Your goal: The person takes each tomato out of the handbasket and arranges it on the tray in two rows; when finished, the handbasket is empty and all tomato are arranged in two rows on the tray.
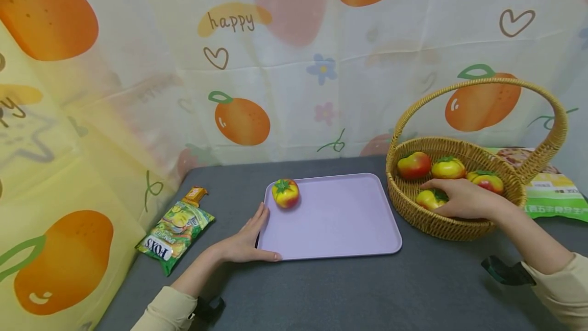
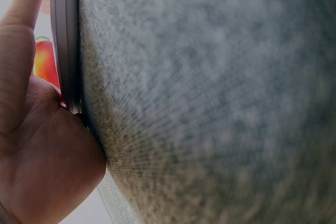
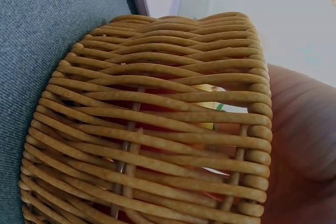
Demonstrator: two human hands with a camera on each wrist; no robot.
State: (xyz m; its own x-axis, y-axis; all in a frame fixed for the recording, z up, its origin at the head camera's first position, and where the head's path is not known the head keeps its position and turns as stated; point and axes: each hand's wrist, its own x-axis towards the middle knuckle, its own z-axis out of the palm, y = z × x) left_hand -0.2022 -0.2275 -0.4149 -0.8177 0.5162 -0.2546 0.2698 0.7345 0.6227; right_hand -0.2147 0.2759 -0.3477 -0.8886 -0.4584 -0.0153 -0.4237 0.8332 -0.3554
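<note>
My left hand point(image 1: 245, 239) lies at the left end of a lilac tray point(image 1: 340, 218), its fingers stretched along the rim and its thumb at the front edge. One yellow-and-red fruit with a green leafy top point(image 1: 286, 194) sits in the tray's far left corner. Over on the right, my right hand point(image 1: 468, 199) reaches into a wicker basket point(image 1: 441, 223). Its fingers and thumb bend round a yellow fruit point(image 1: 428, 200) near the basket's front left; the palm hides part of it. Seen from the right wrist, the woven wall point(image 3: 147, 114) covers most of the fruit.
Several more red-and-yellow fruits point(image 1: 414, 165) lie in the basket, whose tall handle point(image 1: 478, 81) arches over it. A green and yellow package point(image 1: 553, 193) lies behind the basket. Left of the tray are a green snack bag point(image 1: 176, 231) and a small orange packet point(image 1: 195, 195). A printed curtain point(image 1: 294, 80) hangs behind the table.
</note>
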